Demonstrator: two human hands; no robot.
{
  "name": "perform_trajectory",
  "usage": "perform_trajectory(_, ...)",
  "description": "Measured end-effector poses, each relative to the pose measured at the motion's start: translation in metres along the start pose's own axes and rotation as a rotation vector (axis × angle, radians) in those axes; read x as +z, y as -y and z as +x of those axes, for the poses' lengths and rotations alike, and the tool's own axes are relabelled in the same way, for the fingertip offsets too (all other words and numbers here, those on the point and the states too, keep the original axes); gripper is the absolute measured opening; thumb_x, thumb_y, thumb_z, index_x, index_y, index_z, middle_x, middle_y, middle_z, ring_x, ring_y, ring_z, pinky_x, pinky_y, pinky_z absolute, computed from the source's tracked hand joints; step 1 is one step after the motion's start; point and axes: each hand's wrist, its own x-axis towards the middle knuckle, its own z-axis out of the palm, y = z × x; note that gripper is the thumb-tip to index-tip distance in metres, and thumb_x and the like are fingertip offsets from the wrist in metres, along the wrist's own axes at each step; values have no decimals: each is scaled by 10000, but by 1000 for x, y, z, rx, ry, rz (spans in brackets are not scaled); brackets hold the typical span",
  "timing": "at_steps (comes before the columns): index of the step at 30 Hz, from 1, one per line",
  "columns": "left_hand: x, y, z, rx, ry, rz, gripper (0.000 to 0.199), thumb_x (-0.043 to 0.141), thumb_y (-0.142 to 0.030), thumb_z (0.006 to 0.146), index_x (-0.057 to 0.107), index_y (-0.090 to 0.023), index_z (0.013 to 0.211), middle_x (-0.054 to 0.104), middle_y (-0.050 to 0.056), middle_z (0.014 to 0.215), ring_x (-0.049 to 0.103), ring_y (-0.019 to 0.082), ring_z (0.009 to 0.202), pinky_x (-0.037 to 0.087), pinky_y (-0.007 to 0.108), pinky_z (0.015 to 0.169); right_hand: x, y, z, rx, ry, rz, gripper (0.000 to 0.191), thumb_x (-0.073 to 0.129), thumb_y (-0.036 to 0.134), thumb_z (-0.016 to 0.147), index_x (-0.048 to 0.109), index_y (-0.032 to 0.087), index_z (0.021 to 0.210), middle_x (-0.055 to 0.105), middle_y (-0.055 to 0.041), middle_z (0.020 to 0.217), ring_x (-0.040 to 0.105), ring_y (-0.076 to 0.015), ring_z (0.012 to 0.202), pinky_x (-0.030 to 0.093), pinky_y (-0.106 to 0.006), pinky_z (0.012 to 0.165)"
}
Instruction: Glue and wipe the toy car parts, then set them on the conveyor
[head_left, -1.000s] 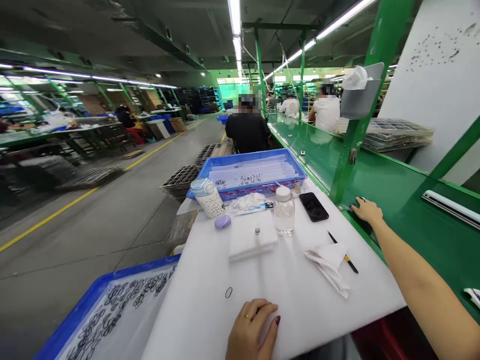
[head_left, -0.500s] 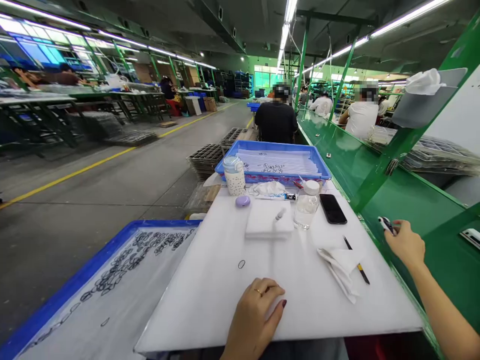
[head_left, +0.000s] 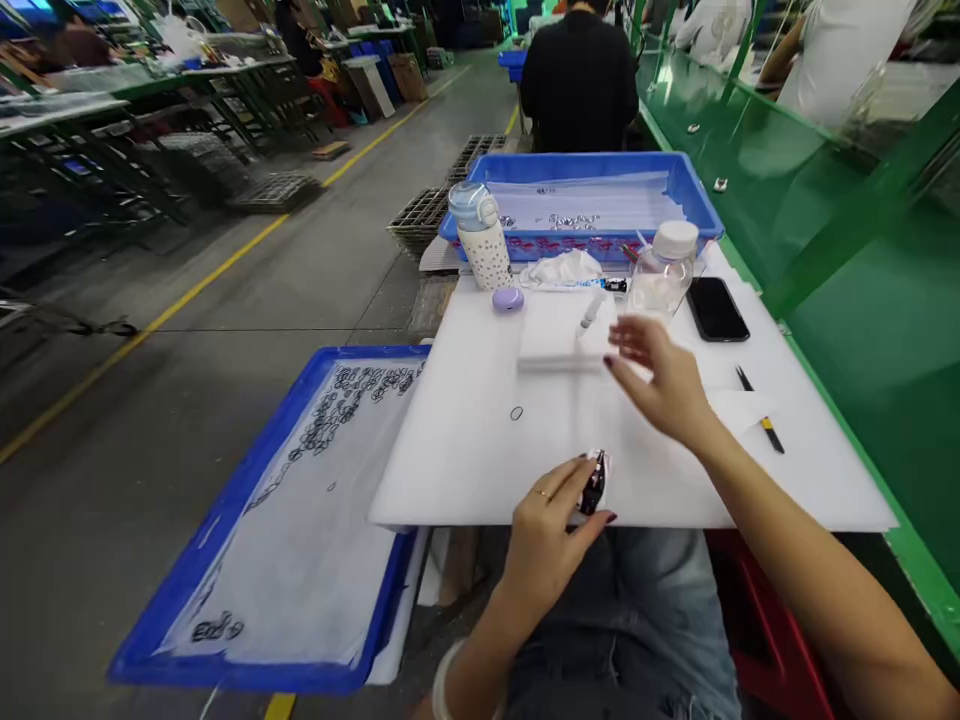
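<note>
Head view | left hand (head_left: 546, 522): I pinch a dark item (head_left: 595, 482) nearside of the white block (head_left: 551, 328), seemingly steadying it | right hand (head_left: 664, 388): loose, apparently empty, beside that block

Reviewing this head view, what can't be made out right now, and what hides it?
All in the head view:
Dark item: partly covered by the left hand; its markings are too blurred to read.
Tweezers: middle hidden by the white cloth.
Small rings in the lower blue tray: too small and bunched to count.
Person in black: head cropped by the top edge.
</note>
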Motion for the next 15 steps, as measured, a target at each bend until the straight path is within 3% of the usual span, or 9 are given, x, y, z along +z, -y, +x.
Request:
perform_trajectory(2, -6, -2, 6, 35, 147, -14, 548, 760, -196, 813, 605, -245, 1336, 636, 81, 1368, 657, 251, 1095, 577, 414, 970, 8, -4, 31, 82, -15, 43, 349, 576, 312, 899, 520, 208, 1228, 638, -114, 1216, 615, -244, 1126, 507, -426, 958)
perform_trajectory(4, -13, 1, 16, 68, 297, -42, 598, 783, -153, 778, 602, -259, 1338, 615, 53, 1400, 644, 235, 1083, 584, 412, 949, 16, -7, 55, 156, 111, -3, 189, 566, 297, 899, 585, 185, 1050, 667, -91, 1022, 621, -256, 1019, 480, -445, 933)
perform_trajectory(6, -18, 6, 26, 105, 355, -50, 590, 805, -157, 758, 620, -248, 1311, 642, 47, 1367, 614, 252, 1171, 558, 449, 988, 19, -3, 69, 202, 208, -36, 159, 537, 321, 928, 589, 175, 893, 637, -58, 855, 605, -238, 899, 455, -443, 905)
perform_trajectory(9, -13, 11, 34, 179, 285, -56, 511, 824, -239, 747, 663, -230, 1231, 702, 71, 1269, 603, 293, 1244, 492, 546, 1049, 10, 14, 59, 83, 243, 125, 207, 503, 342, 960, 572, 175, 858, 607, -40, 882, 562, -190, 872, 434, -375, 878)
perform_trajectory(12, 0, 6, 34, 148, 122, -104, 431, 802, -250, 747, 686, -202, 1159, 748, 89, 1153, 691, 277, 1104, 543, 501, 985, -1, 33, 20, -68, 139, 459, 106, 540, 289, 945, 588, 194, 939, 573, -23, 932, 534, -159, 889, 417, -320, 853)
perform_trajectory(15, 11, -5, 35, 25, -2, -161, 360, 803, -221, 724, 711, -186, 1070, 770, 83, 1060, 721, 256, 985, 590, 438, 889, -2, 28, -25, 63, -31, 649, 147, 610, 347, 920, 624, 234, 1013, 492, 5, 823, 457, -137, 772, 379, -281, 733)
